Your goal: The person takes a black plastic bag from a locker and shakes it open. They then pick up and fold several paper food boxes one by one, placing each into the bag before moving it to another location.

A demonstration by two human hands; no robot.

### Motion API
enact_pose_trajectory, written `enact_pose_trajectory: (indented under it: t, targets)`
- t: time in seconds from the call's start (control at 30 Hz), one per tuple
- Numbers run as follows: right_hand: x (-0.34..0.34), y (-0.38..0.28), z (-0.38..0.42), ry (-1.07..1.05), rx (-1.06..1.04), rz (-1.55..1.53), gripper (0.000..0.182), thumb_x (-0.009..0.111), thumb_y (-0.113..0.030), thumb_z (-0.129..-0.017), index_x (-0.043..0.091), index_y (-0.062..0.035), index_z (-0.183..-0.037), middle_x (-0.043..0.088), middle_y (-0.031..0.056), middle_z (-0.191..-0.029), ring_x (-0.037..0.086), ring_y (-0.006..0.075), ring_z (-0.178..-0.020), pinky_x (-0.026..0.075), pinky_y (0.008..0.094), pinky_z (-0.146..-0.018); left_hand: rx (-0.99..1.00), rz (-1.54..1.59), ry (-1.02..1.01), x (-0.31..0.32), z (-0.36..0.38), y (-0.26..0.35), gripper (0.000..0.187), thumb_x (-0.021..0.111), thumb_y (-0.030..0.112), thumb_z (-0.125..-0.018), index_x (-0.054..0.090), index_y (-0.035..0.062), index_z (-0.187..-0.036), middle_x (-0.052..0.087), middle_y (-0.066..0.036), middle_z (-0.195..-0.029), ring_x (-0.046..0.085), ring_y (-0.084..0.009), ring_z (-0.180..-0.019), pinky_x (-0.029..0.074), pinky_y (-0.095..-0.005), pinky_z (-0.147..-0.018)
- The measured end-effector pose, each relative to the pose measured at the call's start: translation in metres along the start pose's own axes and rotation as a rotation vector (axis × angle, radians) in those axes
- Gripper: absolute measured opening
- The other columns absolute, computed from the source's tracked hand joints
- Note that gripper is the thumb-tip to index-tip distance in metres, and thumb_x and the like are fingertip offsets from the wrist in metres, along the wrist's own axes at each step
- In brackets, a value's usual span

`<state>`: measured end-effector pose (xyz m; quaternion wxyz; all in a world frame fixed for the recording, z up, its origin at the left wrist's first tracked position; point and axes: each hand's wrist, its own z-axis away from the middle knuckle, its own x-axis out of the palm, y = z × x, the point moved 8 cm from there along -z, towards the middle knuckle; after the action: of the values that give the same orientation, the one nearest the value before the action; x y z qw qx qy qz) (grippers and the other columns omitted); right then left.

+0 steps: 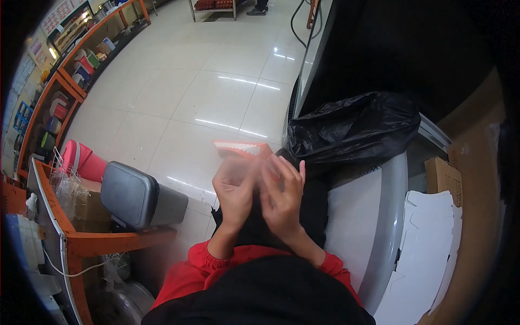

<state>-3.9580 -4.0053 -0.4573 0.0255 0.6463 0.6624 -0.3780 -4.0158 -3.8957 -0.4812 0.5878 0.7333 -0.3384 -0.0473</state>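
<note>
Between my two hands is a small folded paper piece [244, 148], orange-red with a white zigzag pattern along it; it may be a food carton. My left hand [234, 187] is curled, with thumb and fingertips gripping its lower side. On the other side my right hand [284, 195] has bent fingers against its right end, where a red-and-white part shows between the fingers. Both hands are slightly blurred, and part of the paper is hidden behind the fingers. They are held up in front of my body, above black cloth and the floor.
A grey lidded bin [130, 195] and a pink bucket [81, 160] stand left. To the right, a black plastic bag [352, 130] lines an opening beside white flat cardboard [420, 249] and a brown box [443, 176]. Orange-framed shelves [70, 81] run along the far left.
</note>
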Motion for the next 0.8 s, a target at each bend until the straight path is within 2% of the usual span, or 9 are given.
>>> enact_pose_trajectory:
  t: [0.1, 0.27, 0.3, 0.4, 0.53, 0.57, 0.67, 0.73, 0.8]
  targets:
    - [-0.024, 0.018, -0.014, 0.244, 0.052, -0.321, 0.031, 0.055, -0.023, -0.087, 0.056, -0.0038, -0.112, 0.058, 0.0109, -0.109, 0.055, 0.0284, -0.103, 0.033, 0.0457, -0.098, -0.09, 0.089, -0.124, 0.007, 0.002, -0.001, 0.006, 0.058, 0.002, -0.085, 0.052, -0.0006, -0.087, 0.062, -0.009, -0.086, 0.061, -0.011, -0.079, 0.05, -0.0239, -0.071]
    - [-0.001, 0.047, -0.023, -0.084, 0.318, -0.602, 0.029, 0.057, -0.027, -0.087, 0.06, 0.0002, -0.099, 0.063, 0.0091, -0.089, 0.06, 0.0186, -0.082, 0.046, 0.0291, -0.074, -0.302, 0.288, -0.26, 0.023, 0.012, -0.013, 0.018, 0.056, 0.001, -0.086, 0.054, -0.0038, -0.103, 0.062, -0.014, -0.097, 0.061, -0.0194, -0.093, 0.048, -0.0291, -0.083]
    - [-0.002, 0.062, -0.017, -0.021, 0.387, -0.549, 0.029, 0.055, -0.027, -0.088, 0.06, 0.0003, -0.098, 0.063, 0.008, -0.086, 0.06, 0.0158, -0.078, 0.046, 0.0276, -0.071, -0.325, 0.174, -0.276, 0.026, 0.015, -0.009, 0.03, 0.057, 0.002, -0.084, 0.052, -0.0044, -0.114, 0.059, -0.018, -0.106, 0.058, -0.0239, -0.103, 0.045, -0.0342, -0.09]
    - [-0.031, 0.08, -0.028, 0.351, 0.46, -0.539, 0.031, 0.05, -0.029, -0.092, 0.059, 0.0009, -0.095, 0.061, 0.0037, -0.082, 0.054, 0.0071, -0.072, 0.044, 0.0222, -0.065, 0.329, -0.389, -0.33, 0.024, 0.021, 0.053, 0.038, 0.061, 0.004, -0.081, 0.05, -0.0045, -0.117, 0.056, -0.019, -0.112, 0.054, -0.0256, -0.108, 0.041, -0.0378, -0.094]
    - [-0.031, 0.089, -0.042, 0.353, 0.51, -0.82, 0.034, 0.047, -0.03, -0.093, 0.056, 0.003, -0.099, 0.06, 0.0012, -0.077, 0.053, 0.0063, -0.067, 0.042, 0.018, -0.062, 0.036, -0.594, -0.396, 0.022, 0.012, 0.031, 0.045, 0.068, 0.008, -0.076, 0.052, -0.0045, -0.116, 0.059, -0.016, -0.109, 0.057, -0.0198, -0.098, 0.043, -0.0299, -0.085]
    - [-0.023, 0.087, -0.046, 0.272, 0.556, -0.883, 0.037, 0.053, -0.03, -0.09, 0.053, 0.0021, -0.107, 0.06, 0.007, -0.094, 0.054, 0.0109, -0.081, 0.043, 0.0237, -0.072, -0.187, -0.435, -0.565, 0.018, 0.015, -0.004, 0.046, 0.067, 0.01, -0.077, 0.05, -0.0034, -0.118, 0.06, -0.012, -0.105, 0.056, -0.0154, -0.093, 0.042, -0.0262, -0.082]
    - [-0.039, 0.05, -0.066, 0.331, 0.132, -0.261, 0.05, 0.063, -0.029, -0.083, 0.045, -0.0005, -0.119, 0.049, 0.0156, -0.117, 0.047, 0.0228, -0.106, 0.037, 0.0346, -0.088, -0.17, -0.49, -0.39, -0.007, 0.001, -0.027, 0.035, 0.061, 0.017, -0.082, 0.055, -0.0053, -0.109, 0.063, -0.013, -0.095, 0.06, -0.0215, -0.084, 0.045, -0.0296, -0.078]
    - [-0.035, 0.012, -0.057, 0.134, -0.135, 0.128, 0.066, 0.069, -0.024, -0.075, 0.035, -0.0059, -0.129, 0.036, 0.02, -0.129, 0.033, 0.0341, -0.121, 0.028, 0.0432, -0.097, -0.212, -0.205, -0.161, -0.02, -0.008, -0.03, 0.034, 0.055, 0.015, -0.087, 0.052, -0.0056, -0.113, 0.061, -0.011, -0.097, 0.056, -0.018, -0.085, 0.043, -0.0279, -0.079]
    - [0.0, -0.013, -0.035, -0.376, -0.039, -0.079, 0.066, 0.069, -0.022, -0.073, 0.036, -0.008, -0.128, 0.035, 0.0213, -0.129, 0.03, 0.0373, -0.123, 0.026, 0.0471, -0.099, -0.208, -0.008, -0.014, -0.029, -0.015, -0.03, 0.034, 0.05, 0.014, -0.09, 0.048, -0.0059, -0.118, 0.057, -0.01, -0.102, 0.053, -0.015, -0.089, 0.042, -0.0264, -0.081]
